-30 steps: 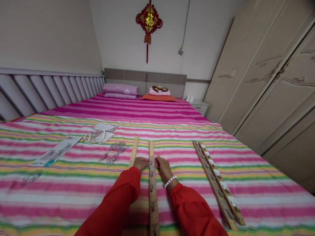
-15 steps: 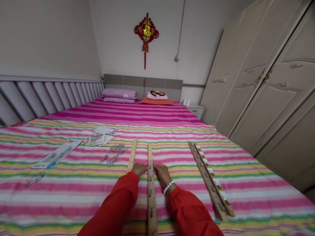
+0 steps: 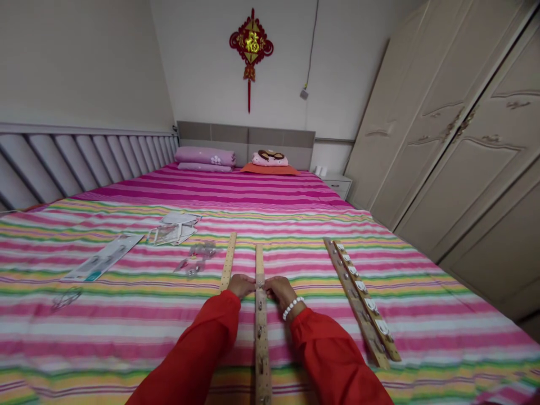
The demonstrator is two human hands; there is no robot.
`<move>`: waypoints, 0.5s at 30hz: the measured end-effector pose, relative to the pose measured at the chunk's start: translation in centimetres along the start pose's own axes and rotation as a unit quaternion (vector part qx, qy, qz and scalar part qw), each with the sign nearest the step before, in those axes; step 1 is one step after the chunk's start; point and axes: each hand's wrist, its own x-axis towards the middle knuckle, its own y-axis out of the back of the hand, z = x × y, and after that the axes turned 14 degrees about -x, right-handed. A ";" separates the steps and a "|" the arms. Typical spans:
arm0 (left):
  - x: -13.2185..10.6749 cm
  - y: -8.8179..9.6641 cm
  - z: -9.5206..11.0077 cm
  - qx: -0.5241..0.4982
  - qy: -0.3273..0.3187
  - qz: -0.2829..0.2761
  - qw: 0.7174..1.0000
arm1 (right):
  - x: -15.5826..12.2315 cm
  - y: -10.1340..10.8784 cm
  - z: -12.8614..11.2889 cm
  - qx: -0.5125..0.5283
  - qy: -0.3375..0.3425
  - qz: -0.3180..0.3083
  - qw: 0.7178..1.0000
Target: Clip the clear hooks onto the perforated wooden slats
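A long wooden strip [image 3: 261, 337] full of small holes lies lengthways on the striped bed in front of me. Both red-sleeved arms reach to it. My left hand [image 3: 241, 284] and my right hand [image 3: 279, 291], which wears a white bead bracelet, are closed with fingertips pinched together over the strip at a small metal piece [image 3: 260, 283]. What the fingers grip is too small to name. A second bare wooden strip [image 3: 228, 260] lies just left of my left hand.
Two more wooden strips [image 3: 360, 295] with white fittings lie to the right. Clear plastic hooks [image 3: 197, 257], packaging cards [image 3: 174, 230] and a long flat package [image 3: 102, 258] lie at the left. Pillows [image 3: 206, 157] sit at the headboard; a wardrobe [image 3: 459, 140] stands along the right.
My hands have stayed on the same spot of the middle strip, fingertips drawing slightly closer together. The view shifted up and down slightly; nothing on the bed moved.
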 end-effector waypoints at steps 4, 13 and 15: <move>-0.2 0.1 1.0 0.034 0.041 0.004 0.999 | 0.2 0.3 -0.5 -0.029 -0.028 -0.012 0.999; 1.5 -1.0 2.9 0.165 0.084 0.018 0.983 | 0.2 0.4 -0.5 -0.067 -0.031 -0.015 0.997; 1.7 -1.2 3.4 0.198 0.072 0.029 0.977 | 0.4 0.4 -0.4 -0.078 -0.031 -0.016 0.996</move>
